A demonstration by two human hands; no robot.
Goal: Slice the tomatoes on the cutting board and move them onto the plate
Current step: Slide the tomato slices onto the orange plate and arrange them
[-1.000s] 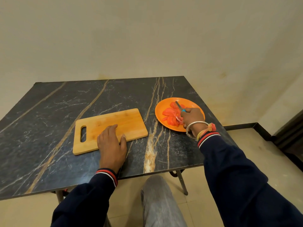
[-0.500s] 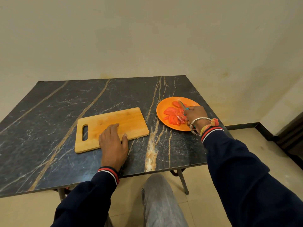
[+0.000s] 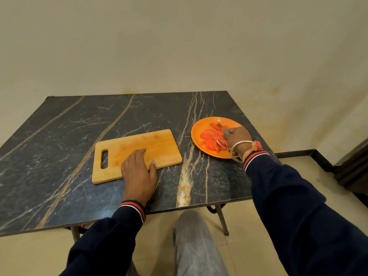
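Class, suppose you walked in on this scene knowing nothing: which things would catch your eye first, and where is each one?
The orange plate near the table's right edge stands out, heaped with red tomato slices, with the right hand over it gripping a blue-handled knife. Left of it lies the bare wooden cutting board, its near edge pressed by the left hand. Both sit on a dark marble-patterned table.

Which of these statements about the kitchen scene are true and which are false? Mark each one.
1. The tomato slices lie on the orange plate. True.
2. The cutting board still holds tomato. False: it is bare.
3. The left hand rests on the board's near edge. True.
4. The right hand is empty. False: it holds a knife over the plate.
5. The plate sits left of the board. False: right.
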